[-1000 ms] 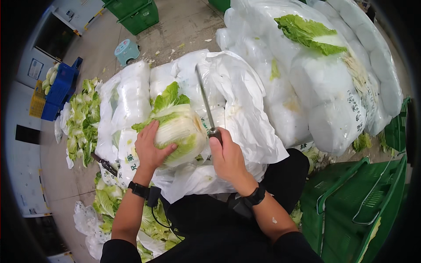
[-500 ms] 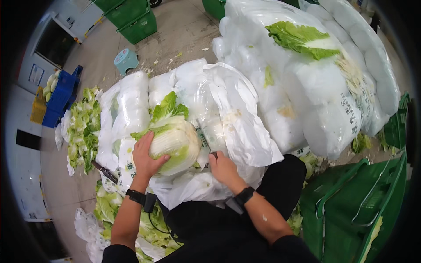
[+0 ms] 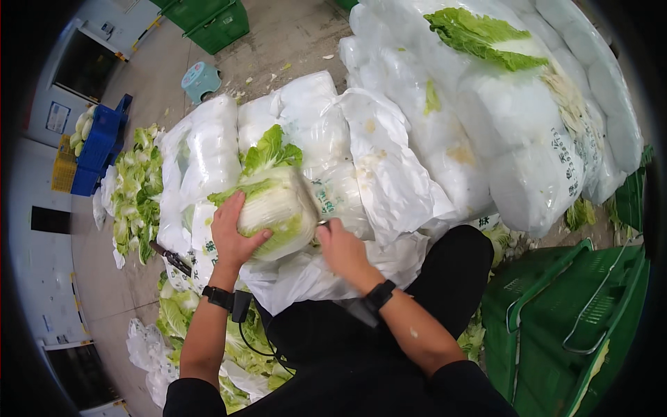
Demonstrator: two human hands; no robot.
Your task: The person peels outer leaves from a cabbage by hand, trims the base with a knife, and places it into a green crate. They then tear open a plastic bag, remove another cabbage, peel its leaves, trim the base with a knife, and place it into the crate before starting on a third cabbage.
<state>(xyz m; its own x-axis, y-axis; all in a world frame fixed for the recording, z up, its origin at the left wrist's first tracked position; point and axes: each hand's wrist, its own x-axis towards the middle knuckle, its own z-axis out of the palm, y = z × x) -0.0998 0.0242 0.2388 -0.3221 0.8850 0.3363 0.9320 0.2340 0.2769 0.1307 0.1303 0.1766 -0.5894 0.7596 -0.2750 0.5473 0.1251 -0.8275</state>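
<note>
A pale green napa cabbage (image 3: 279,208) lies on its side on white plastic-wrapped packs (image 3: 332,132), its leafy top toward the far left and its base to the right. My left hand (image 3: 233,235) grips its left side, with the thumb spread across the near side. Closed around the handle of a knife (image 3: 322,223), my right hand (image 3: 343,251) is at the cabbage's base end. Most of the knife is hidden by the fingers and the cabbage. Loose leaves (image 3: 269,151) stick out beyond the head.
Trimmed leaves (image 3: 137,191) lie heaped at the left, and more lie below my left arm. Another tool with a dark handle (image 3: 171,258) rests beside the packs. Green crates (image 3: 556,313) stand at the right. A small blue stool (image 3: 201,81) is on the floor behind.
My right hand and the knife have moved up and left to the cabbage's base. The left hand has kept its hold. The whole view has shifted slightly.
</note>
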